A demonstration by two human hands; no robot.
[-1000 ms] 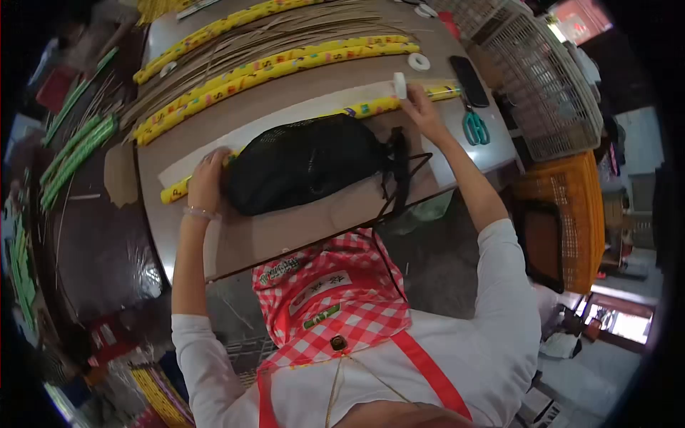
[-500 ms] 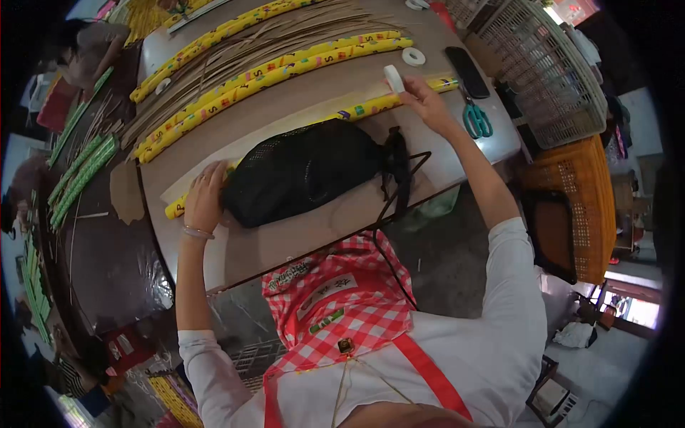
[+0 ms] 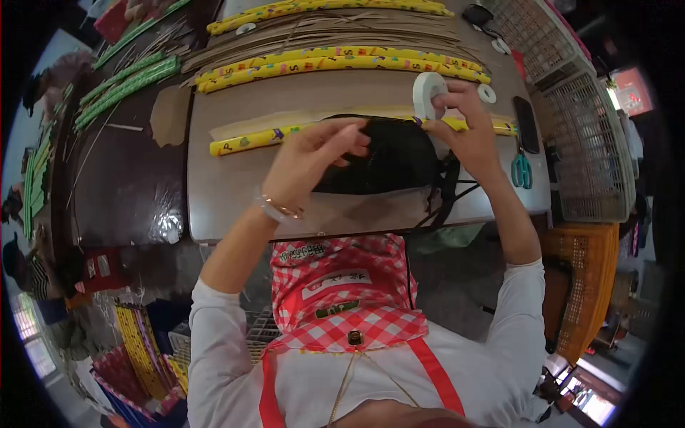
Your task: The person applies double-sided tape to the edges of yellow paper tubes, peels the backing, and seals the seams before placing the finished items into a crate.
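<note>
In the head view my right hand (image 3: pixel 467 128) grips a roll of white tape (image 3: pixel 426 98), standing on edge just above a yellow patterned paper roll (image 3: pixel 251 140). My left hand (image 3: pixel 314 153) is raised over a black mesh bag (image 3: pixel 385 160), fingers loosely bent and apart, with nothing visible in them. The bag lies in front of the yellow roll and hides its middle part. A strip of pale paper edge (image 3: pixel 235 130) shows along the roll's far side.
Beyond lie more yellow rolls (image 3: pixel 285 69) and a bundle of thin brown strips (image 3: pixel 335 37). At the right are a second tape roll (image 3: pixel 486 93), a black phone (image 3: pixel 525 123), teal-handled scissors (image 3: pixel 521 170) and a plastic crate (image 3: pixel 592 143). Green rolls (image 3: pixel 128 89) lie on the left table.
My left hand has left the yellow roll's left end and moved right, above the bag. The tape in my right hand is now turned more face-on, with both hands closer together. The camera view has shifted.
</note>
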